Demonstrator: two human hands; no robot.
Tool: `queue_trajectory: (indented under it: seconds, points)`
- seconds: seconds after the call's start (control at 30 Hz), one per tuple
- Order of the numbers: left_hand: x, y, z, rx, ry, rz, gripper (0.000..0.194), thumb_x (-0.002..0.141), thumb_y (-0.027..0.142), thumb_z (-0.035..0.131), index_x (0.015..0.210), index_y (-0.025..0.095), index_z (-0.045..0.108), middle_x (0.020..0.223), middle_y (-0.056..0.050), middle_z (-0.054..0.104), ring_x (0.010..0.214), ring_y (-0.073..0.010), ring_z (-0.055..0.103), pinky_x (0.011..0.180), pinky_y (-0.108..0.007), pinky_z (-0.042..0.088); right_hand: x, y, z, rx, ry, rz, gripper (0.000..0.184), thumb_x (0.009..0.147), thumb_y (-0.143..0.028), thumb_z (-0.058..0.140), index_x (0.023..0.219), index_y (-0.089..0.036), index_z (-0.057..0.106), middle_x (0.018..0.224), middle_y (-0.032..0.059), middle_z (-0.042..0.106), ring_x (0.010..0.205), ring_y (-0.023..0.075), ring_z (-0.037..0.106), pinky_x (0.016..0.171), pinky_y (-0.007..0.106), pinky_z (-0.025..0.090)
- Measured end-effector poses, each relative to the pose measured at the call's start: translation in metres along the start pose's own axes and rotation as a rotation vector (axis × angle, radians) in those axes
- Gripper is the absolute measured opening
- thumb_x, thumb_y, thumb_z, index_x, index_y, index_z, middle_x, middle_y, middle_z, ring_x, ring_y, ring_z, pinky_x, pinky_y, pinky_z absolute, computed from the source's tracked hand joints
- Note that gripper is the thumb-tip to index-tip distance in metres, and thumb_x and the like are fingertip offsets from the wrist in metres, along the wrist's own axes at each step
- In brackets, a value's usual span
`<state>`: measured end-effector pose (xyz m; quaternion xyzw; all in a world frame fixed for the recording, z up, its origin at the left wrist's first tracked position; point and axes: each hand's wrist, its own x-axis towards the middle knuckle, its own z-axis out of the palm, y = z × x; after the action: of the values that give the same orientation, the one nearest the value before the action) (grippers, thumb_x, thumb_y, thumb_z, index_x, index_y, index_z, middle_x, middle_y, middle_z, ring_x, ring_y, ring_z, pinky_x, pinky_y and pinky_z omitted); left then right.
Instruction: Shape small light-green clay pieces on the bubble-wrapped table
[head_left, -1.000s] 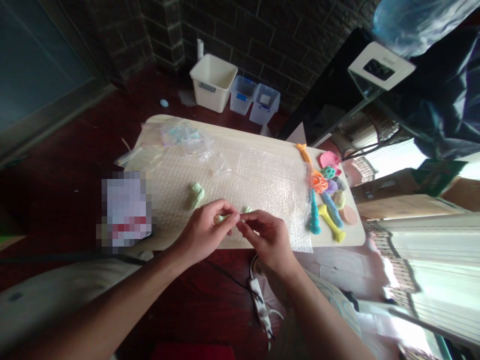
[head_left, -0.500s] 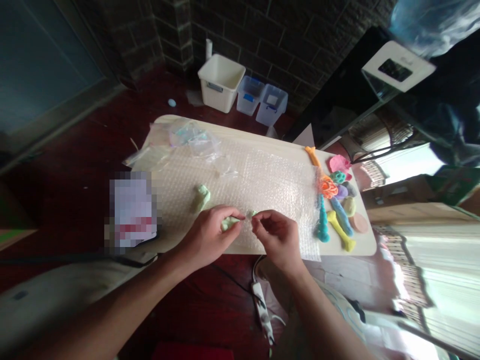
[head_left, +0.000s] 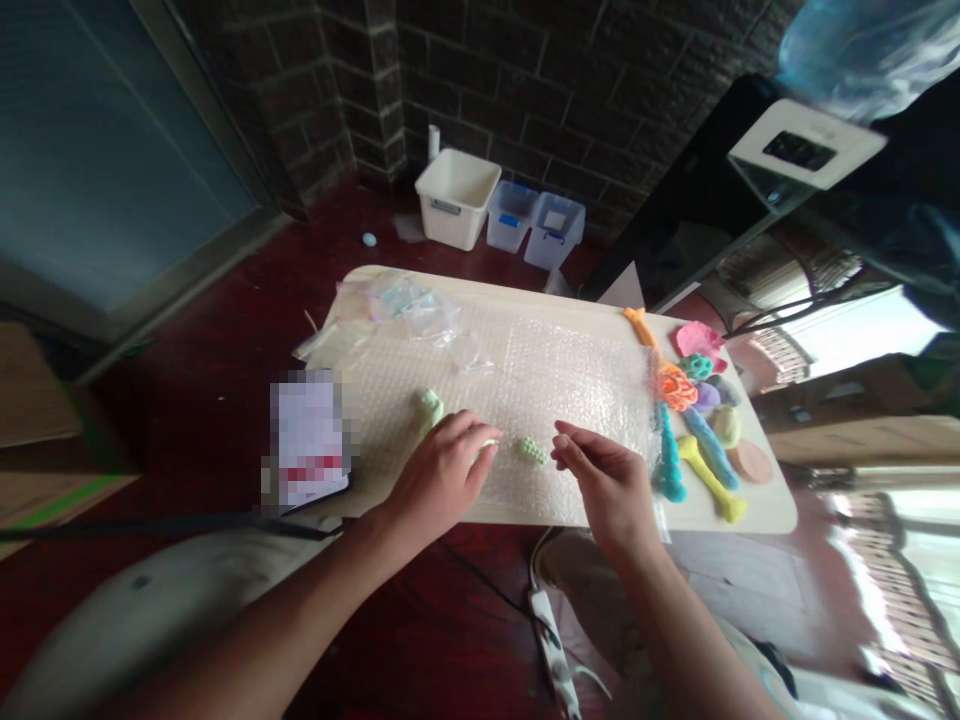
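My left hand [head_left: 444,468] hovers over bubble wrap [head_left: 577,385], fingers curled around a piece of light green modelling clay that is mostly hidden by them. To its right my right hand [head_left: 611,488] has thumb and forefinger pinched together; anything between the tips is too small to make out. Between the two hands lies a small bumpy green clay piece [head_left: 533,450], close to the right fingertips. A larger light green clay lump [head_left: 430,407] rests on the wrap just beyond my left hand, partly covered by it.
Coloured clay shapes, among them a yellow bone shape [head_left: 712,482] and an orange tangle [head_left: 676,388], crowd the table's right end. Clear plastic bags [head_left: 420,308] lie at the back left. A blurred-out upright item [head_left: 309,435] stands at the left edge. Bins [head_left: 456,200] stand on the floor behind.
My right hand has drawn away to the right, so the bumpy green piece shows fully. My left hand keeps its place over the wrap. The whole view has shifted slightly.
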<state>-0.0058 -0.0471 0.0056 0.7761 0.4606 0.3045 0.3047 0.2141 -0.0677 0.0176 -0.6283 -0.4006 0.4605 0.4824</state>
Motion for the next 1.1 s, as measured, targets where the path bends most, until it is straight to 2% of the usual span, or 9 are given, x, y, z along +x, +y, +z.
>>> queue_trajectory:
  seconds: [0.2,0.33,0.47,0.6,0.7,0.87,0.97,1.1]
  points:
    - [0.003,-0.002,0.005,0.126,-0.025,0.055,0.024,0.102,0.012,0.052,0.113,0.016,0.072,0.109,-0.011,0.069,0.105,-0.0274,0.064,0.097,-0.045,0.052,-0.001,-0.009,-0.003,0.084,-0.069,0.008,0.029,0.080,-0.043,0.088,0.082,-0.015,0.080,0.070,0.0066,0.076,0.058,0.0171,0.069,0.054,0.030,0.059]
    - [0.008,-0.006,0.008,0.109,-0.024,0.090,0.023,0.099,0.007,0.056,0.111,0.017,0.073,0.107,-0.009,0.071,0.107,-0.0269,0.062,0.098,-0.044,0.051,0.002,-0.006,-0.007,0.100,-0.061,0.038,0.031,0.074,-0.042,0.093,0.076,-0.015,0.078,0.065,0.0074,0.076,0.058,0.0190,0.071,0.050,0.029,0.059]
    - [0.009,-0.009,0.012,0.105,-0.006,0.128,0.027,0.094,0.002,0.060,0.108,0.020,0.074,0.105,-0.006,0.073,0.109,-0.0261,0.061,0.100,-0.044,0.050,0.014,0.013,-0.013,0.150,-0.022,0.043,0.031,0.068,-0.038,0.097,0.084,-0.016,0.082,0.073,0.0076,0.079,0.065,0.0192,0.073,0.062,0.032,0.062]
    - [0.006,-0.004,0.014,0.148,0.026,0.149,0.025,0.092,0.011,0.067,0.115,0.019,0.073,0.118,-0.010,0.068,0.119,-0.0290,0.058,0.108,-0.048,0.047,0.023,0.027,-0.015,0.137,0.000,-0.001,0.033,0.077,-0.039,0.091,0.100,-0.016,0.084,0.075,0.0053,0.078,0.066,0.0156,0.069,0.066,0.031,0.059]
    - [0.004,0.003,0.010,0.143,0.092,0.175,0.025,0.095,0.014,0.064,0.119,0.017,0.070,0.122,-0.013,0.065,0.121,-0.0298,0.057,0.110,-0.050,0.046,0.024,0.022,-0.014,0.160,-0.007,-0.049,0.030,0.086,-0.043,0.084,0.098,-0.016,0.083,0.074,0.0045,0.075,0.063,0.0140,0.066,0.058,0.027,0.054]
    - [0.009,0.005,0.003,0.082,0.171,0.190,0.021,0.095,0.011,0.058,0.112,0.016,0.068,0.113,-0.012,0.066,0.114,-0.0280,0.060,0.104,-0.048,0.050,0.023,0.009,-0.015,0.214,0.010,-0.007,0.035,0.086,-0.049,0.082,0.080,-0.015,0.077,0.062,0.0029,0.070,0.047,0.0121,0.059,0.043,0.024,0.044]
    - [0.010,0.002,0.004,0.066,0.185,0.192,0.020,0.095,0.010,0.058,0.111,0.016,0.068,0.110,-0.011,0.067,0.111,-0.0280,0.062,0.102,-0.048,0.051,0.025,0.011,-0.017,0.220,0.019,-0.034,0.028,0.082,-0.041,0.088,0.078,-0.016,0.078,0.066,0.0038,0.074,0.052,0.0121,0.063,0.048,0.024,0.050]
    - [0.009,-0.001,0.005,0.067,0.178,0.204,0.020,0.096,0.010,0.057,0.112,0.017,0.068,0.108,-0.010,0.068,0.109,-0.0278,0.062,0.101,-0.048,0.051,0.027,0.018,-0.018,0.244,0.022,-0.005,0.027,0.078,-0.037,0.091,0.093,-0.017,0.082,0.081,0.0068,0.081,0.071,0.0170,0.075,0.068,0.030,0.063]
